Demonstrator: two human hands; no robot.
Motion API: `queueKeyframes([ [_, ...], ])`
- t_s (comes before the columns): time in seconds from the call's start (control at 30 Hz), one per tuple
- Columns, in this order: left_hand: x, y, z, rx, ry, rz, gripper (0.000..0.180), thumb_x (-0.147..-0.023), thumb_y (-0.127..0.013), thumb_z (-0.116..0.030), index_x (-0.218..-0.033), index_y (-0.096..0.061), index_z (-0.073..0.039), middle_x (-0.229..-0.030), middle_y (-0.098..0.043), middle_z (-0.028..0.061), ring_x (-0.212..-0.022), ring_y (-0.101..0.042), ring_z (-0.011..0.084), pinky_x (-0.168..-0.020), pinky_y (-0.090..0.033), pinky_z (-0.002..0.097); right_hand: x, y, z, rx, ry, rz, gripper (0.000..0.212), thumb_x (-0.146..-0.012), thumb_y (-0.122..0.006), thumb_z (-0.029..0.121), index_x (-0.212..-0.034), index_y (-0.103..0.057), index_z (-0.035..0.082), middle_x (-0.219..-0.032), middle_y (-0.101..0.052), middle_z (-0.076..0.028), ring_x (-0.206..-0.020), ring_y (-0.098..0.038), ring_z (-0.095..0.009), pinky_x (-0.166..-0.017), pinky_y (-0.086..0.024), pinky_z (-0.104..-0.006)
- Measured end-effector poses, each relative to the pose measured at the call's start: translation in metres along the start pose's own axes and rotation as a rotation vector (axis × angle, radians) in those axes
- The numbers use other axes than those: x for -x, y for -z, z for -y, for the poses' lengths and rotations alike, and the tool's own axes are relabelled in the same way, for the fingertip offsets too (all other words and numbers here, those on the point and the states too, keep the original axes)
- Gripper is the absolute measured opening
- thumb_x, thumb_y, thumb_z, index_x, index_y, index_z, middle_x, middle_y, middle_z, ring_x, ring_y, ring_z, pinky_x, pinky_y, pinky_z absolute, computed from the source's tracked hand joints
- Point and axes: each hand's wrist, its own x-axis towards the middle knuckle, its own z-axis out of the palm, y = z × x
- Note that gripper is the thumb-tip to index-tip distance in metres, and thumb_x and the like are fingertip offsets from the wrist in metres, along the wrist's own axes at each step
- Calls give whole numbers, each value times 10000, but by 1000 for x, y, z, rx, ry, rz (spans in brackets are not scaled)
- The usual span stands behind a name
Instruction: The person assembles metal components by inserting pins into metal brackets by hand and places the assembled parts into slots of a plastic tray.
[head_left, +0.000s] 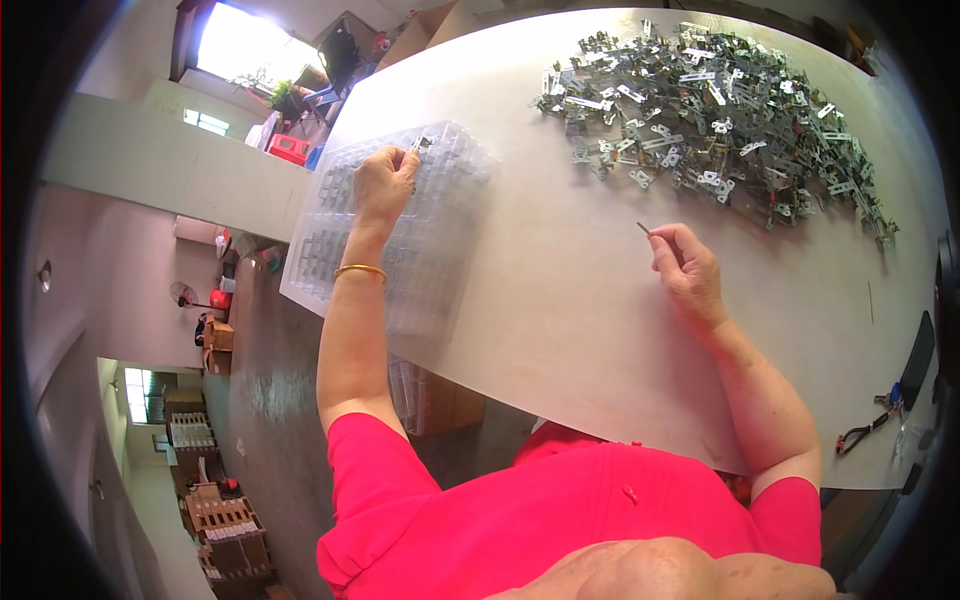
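My left hand (384,185) is closed in a pinch above a clear plastic tray (440,255) with compartments. A small metal bracket (423,144) shows at its fingertips, over the far part of the tray. Rows of similar metal parts lie in the tray. Over the middle of the table, my right hand (688,270) pinches a thin, short metal rod (643,228) between thumb and forefinger; its exact kind is too small to tell. A large pile of metal brackets (715,130) spreads beyond my right hand, apart from it.
The pale table (560,330) has a curved near edge by my body. Pliers (868,425) and a dark flat object (916,360) lie at the right, near a thin rod (870,302). A cardboard box (450,402) stands below the table; stacked cartons (228,530) stand on the floor.
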Motion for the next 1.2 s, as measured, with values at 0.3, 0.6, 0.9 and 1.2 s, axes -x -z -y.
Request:
queueKeyframes([
  [0.3, -5, -10, -7, -75, -13, 64, 301, -898, -649, -309, -810, -718, -29, -714, -698, 143, -672, -689, 279, -658, -524, 385, -1, 1, 1, 48, -1, -1, 79, -958, -621, 123, -974, -629, 46, -674, -582, 7, -614, -533, -61, -570, -438, -243],
  [0.6, -7, -16, -1, -163, -38, 75, 277, -876, -653, -291, -813, -719, -30, -751, -701, 163, -729, -696, 318, -701, -539, 405, -1, 0, 2, 42, 5, 2, 82, -958, -620, 125, -974, -629, 45, -667, -582, 4, -605, -541, -67, -558, -439, -251],
  [0.9, 71, 6, -107, 89, -409, -54, 208, -856, -684, -193, -729, -591, -57, -652, -610, 135, -564, -610, 320, -542, -492, 401, 0, 1, 0, 11, -12, -5, 76, -969, -611, 123, -978, -635, 53, -686, -572, 20, -631, -529, -53, -582, -435, -228],
  [1.2, 214, 24, -232, 808, -867, -233, 221, -590, -624, -169, -586, -423, -76, -499, -399, 20, -417, -484, 186, -378, -368, 354, -2, 7, 0, 8, -94, 74, 113, -1000, -584, 151, -1030, -658, 72, -742, -567, 48, -627, -476, -18, -551, -386, -176],
])
